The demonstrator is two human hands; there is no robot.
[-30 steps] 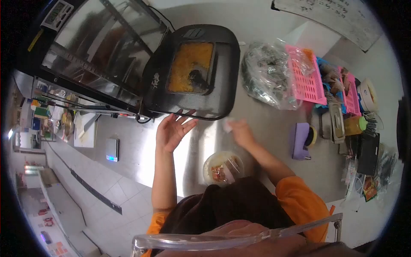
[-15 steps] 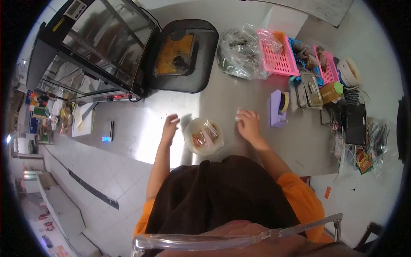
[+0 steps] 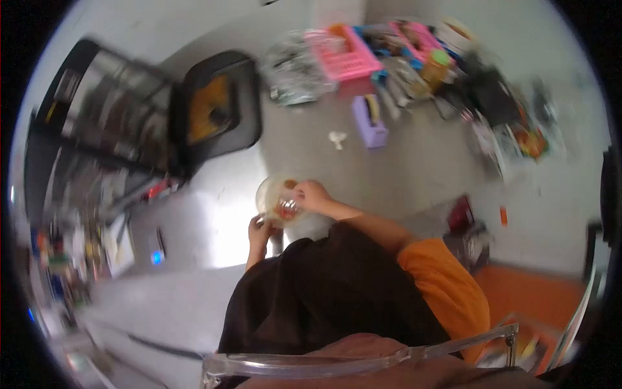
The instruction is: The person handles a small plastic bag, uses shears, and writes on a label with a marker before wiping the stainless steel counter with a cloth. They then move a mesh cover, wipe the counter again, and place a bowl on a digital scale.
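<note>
A round pale bowl point(image 3: 264, 192) stands near the front edge of the metal counter, with a clear plastic packet point(image 3: 287, 206) and reddish-orange contents inside. My right hand point(image 3: 312, 196) reaches over the bowl's right side, its fingers closed at the packet; what they pinch is blurred. At the bowl's lower left rim is my left hand point(image 3: 259, 231), whose fingers are bent and smeared by motion. A small crumpled white piece point(image 3: 337, 139) lies on the counter beyond the bowl, left of the purple tape dispenser point(image 3: 370, 123).
At the back left sit a glass-sided cabinet point(image 3: 110, 123) and a black tray point(image 3: 249, 104). Behind the bowl are a plastic bag point(image 3: 295, 68) and pink baskets point(image 3: 350, 63). A green-lidded jar point(image 3: 436, 70) stands back right; a small scale point(image 3: 157, 249) lies left.
The camera view has turned and shifted. Both hands, earlier apart on either side of the bowl, are now at it. The white piece now lies on the counter.
</note>
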